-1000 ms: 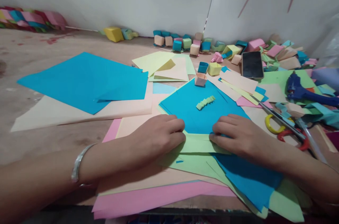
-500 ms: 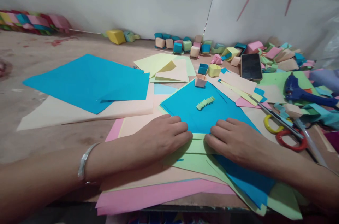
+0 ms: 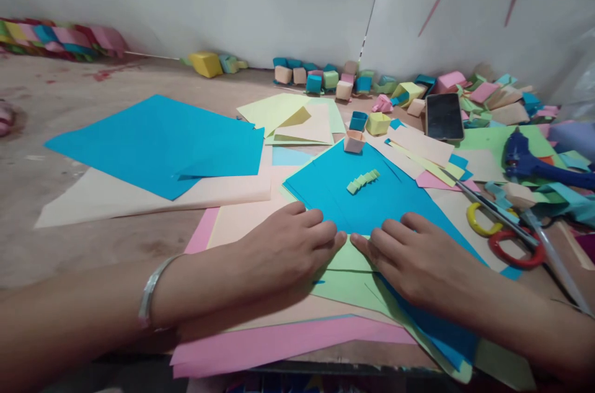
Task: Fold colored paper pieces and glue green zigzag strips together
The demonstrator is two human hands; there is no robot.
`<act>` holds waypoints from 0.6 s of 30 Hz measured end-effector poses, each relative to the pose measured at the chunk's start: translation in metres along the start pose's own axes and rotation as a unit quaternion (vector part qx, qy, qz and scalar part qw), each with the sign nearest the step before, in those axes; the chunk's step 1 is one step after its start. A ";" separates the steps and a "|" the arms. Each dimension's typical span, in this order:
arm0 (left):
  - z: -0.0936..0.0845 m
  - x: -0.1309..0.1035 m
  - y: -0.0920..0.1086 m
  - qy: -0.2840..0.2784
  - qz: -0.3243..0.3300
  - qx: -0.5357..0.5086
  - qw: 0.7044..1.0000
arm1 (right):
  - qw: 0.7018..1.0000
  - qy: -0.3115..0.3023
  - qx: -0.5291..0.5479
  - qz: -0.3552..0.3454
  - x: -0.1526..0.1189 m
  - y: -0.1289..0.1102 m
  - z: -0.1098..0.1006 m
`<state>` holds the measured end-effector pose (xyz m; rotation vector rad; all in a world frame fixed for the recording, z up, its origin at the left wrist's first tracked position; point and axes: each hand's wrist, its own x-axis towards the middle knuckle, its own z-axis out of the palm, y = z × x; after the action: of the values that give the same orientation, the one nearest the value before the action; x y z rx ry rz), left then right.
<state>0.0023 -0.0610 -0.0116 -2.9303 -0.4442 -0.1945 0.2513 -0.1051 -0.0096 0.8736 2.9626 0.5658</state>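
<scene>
My left hand [image 3: 292,244] and my right hand [image 3: 409,253] rest side by side at the front of the table, fingers curled and thumb tips almost meeting. Both hold the upper edge of a light green piece of paper [image 3: 352,261], pressing it down. Beneath it lies a blue sheet [image 3: 325,191] on a stack of coloured papers. A small folded light green strip [image 3: 363,181] sits on the blue sheet, just beyond the hands. At that sheet's far corner stands a little peach paper box [image 3: 354,142]. My fingers hide part of the green edge.
To the right lie scissors [image 3: 517,249] with red and yellow handles, a blue glue gun [image 3: 523,157] and a phone [image 3: 444,117]. Another blue sheet [image 3: 158,145] is at left. Several small paper boxes [image 3: 331,80] line the wall. Another person's fingers [image 3: 5,118] show at far left.
My two thumbs have come closer together along the green paper's upper edge. The view has shifted slightly, while the surrounding things stay put.
</scene>
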 end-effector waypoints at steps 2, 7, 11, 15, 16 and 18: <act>-0.001 0.000 0.001 -0.002 0.003 -0.007 1.000 | 1.000 0.003 -0.004 0.000 -0.002 -0.002 0.000; -0.001 0.001 0.001 -0.001 0.002 -0.008 1.000 | 0.999 -0.028 -0.029 0.034 -0.008 -0.004 -0.001; -0.003 0.003 0.000 0.000 0.006 -0.005 1.000 | 0.995 -0.047 -0.075 0.039 -0.008 -0.014 -0.004; -0.004 0.003 0.000 0.001 -0.001 -0.007 1.000 | 0.988 -0.070 -0.121 0.070 -0.007 -0.025 -0.005; -0.004 0.003 0.000 0.002 -0.003 -0.009 1.000 | 0.985 -0.075 -0.128 0.083 -0.008 -0.027 -0.006; -0.004 0.002 0.000 0.002 -0.002 -0.013 1.000 | 0.980 -0.077 -0.141 0.114 -0.010 -0.027 -0.011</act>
<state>0.0040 -0.0609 -0.0073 -2.9539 -0.4516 -0.2096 0.2448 -0.1350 -0.0092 1.1716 2.5781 0.8558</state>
